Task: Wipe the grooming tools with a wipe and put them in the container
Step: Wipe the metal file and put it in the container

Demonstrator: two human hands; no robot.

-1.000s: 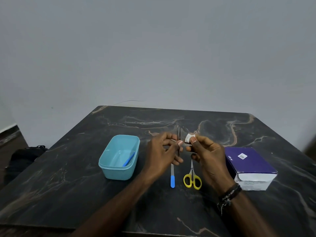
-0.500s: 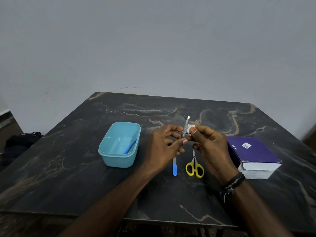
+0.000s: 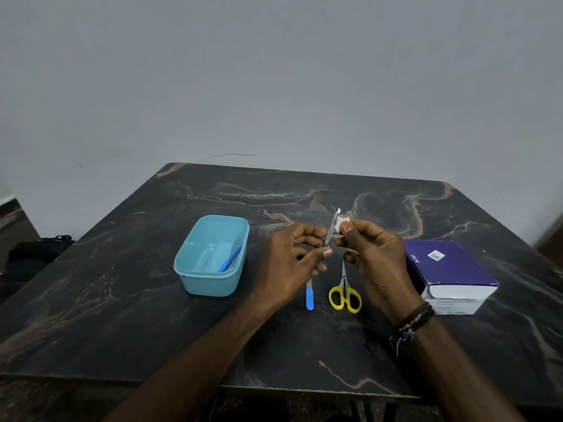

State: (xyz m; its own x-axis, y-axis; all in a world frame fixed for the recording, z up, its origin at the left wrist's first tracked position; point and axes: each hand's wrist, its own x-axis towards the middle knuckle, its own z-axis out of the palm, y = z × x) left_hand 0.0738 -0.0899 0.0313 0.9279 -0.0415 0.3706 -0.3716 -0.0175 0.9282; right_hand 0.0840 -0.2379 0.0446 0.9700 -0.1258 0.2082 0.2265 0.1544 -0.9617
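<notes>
Tweezers (image 3: 331,229) held above the worktop (image 3: 122,300) near its centre, tilted, tip pointing toward 1 o'clock. Left hand (image 3: 292,263) pinches the lower end between thumb and curled fingers. Right hand (image 3: 377,257) pinches a small white wipe (image 3: 343,222) against the upper part of the tweezers, thumb and forefinger closed on it.

Directly below the hands, at 6 o'clock, two tools lie flat on the worktop: a nail file (image 3: 309,295) with a blue handle, and just beside it at 3 o'clock a pair of scissors (image 3: 345,292) with yellow loops, blades pointing away from the person. The two do not touch.

At 9 o'clock from the hands, a light-blue container (image 3: 195,281), open, with a blue stick-like tool (image 3: 230,259) leaning inside against its right wall.

At 3 o'clock, a purple and white box (image 3: 451,269), just beside the right hand. Dark beaded bracelets (image 3: 411,322) on the right wrist.
</notes>
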